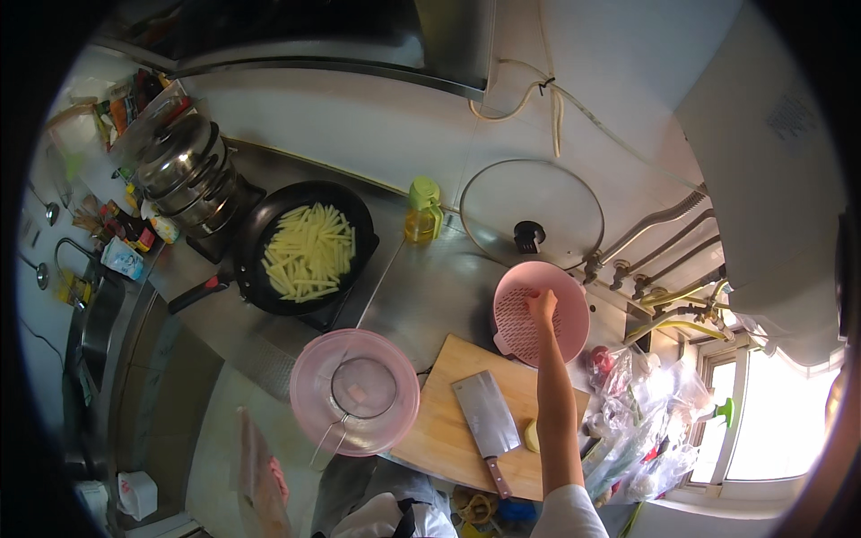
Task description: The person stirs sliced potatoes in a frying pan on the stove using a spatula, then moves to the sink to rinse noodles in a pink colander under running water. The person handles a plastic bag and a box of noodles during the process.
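My right hand (541,306) reaches into a pink perforated colander (573,323) at the back right of the counter. The fingers are bunched together near its slotted floor, and whether they pinch anything is unclear. At the lower left, the fingers of my left hand (278,479) show at the edge of a translucent, pinkish vessel (252,464), seen nearly edge-on. Under my right forearm lies a wooden cutting board (437,410). On it rest a cleaver (485,413) with a wooden handle and a pale, peeled piece of food (532,436), partly hidden by the arm.
A pink translucent basin (306,410) bears a wire strainer (364,389). Cut potato-like sticks (309,252) fill a black frying pan (363,222) on the stove. An oil bottle (422,212), a glass lid (498,208), a steel steamer pot (185,178) and bagged produce (632,417) stand around.
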Motion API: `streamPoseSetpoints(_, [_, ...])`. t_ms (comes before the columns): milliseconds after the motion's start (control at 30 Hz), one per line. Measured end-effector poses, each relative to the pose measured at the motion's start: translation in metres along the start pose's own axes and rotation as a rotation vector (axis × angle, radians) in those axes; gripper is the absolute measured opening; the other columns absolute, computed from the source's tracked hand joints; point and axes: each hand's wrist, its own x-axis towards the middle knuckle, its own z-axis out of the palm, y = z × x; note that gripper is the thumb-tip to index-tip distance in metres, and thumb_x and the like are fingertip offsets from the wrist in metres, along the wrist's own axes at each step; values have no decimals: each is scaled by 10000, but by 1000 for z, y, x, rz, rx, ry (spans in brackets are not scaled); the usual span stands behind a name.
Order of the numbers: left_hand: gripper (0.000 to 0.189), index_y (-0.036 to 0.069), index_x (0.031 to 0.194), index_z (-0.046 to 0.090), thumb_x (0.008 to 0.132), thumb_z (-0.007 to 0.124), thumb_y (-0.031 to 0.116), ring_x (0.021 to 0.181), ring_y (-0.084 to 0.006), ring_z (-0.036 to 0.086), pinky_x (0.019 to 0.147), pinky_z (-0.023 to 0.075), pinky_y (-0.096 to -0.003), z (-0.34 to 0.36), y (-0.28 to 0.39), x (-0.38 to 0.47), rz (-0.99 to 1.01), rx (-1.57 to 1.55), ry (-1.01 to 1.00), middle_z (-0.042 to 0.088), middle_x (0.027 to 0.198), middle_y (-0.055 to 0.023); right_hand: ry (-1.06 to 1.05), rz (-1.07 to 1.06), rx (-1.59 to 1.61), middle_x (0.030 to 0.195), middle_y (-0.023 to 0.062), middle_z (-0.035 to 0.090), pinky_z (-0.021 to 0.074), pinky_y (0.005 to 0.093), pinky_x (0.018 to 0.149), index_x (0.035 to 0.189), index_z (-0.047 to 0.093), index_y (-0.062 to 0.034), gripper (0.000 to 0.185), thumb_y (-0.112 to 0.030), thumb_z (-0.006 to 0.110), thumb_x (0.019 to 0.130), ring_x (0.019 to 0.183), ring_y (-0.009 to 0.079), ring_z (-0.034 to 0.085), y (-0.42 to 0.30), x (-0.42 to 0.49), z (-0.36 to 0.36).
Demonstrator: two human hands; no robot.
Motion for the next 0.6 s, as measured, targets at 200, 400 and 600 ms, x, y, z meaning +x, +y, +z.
streamPoseSetpoints(200, [445, 0, 1266, 403, 860, 504, 152, 1056, -203, 529, 885, 436, -277, 0, -1, -2, 15, 19, -11, 503, 1211, -118, -16, -148, -30, 654, 151, 625, 488, 352, 622, 697, 647, 2, 103, -86, 661, 646, 654, 283, 620, 4, -2, -3])
streamPoseSetpoints(400, [445, 2, 1267, 403, 862, 503, 158, 1053, -202, 530, 882, 437, -275, -1, 3, -9, 34, 47, -30, 505, 1212, -119, -207, -91, 481, 616, 63, 587, 458, 256, 528, 745, 623, 13, 65, -36, 583, 759, 559, 114, 558, -68, -57, -79])
streamPoseSetpoints(600, [446, 3, 1268, 403, 864, 501, 164, 1050, -200, 531, 880, 438, -274, 7, -4, -4, 23, 103, -62, 506, 1213, -120, -575, -306, 397, 631, 106, 598, 465, 287, 554, 740, 622, -7, 50, -45, 614, 708, 562, 173, 576, -117, -201, -92])
